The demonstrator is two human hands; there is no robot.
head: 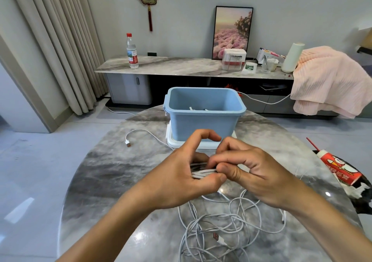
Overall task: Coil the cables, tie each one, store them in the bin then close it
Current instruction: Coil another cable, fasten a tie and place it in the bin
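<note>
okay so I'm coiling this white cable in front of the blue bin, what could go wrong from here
1. The coiled cable, pinched between left hand and right hand, may spring loose before it is tied.
2. Its free end trails across the table and could snag.
3. The tangled cables below might get pulled along.

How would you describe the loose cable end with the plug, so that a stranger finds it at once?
Start at the blue bin on the round marble table. To the left of the bin a single white cable curves across the bare tabletop and ends in a white plug. Unlike the tangled cables near the person, it lies alone and flat.
</note>
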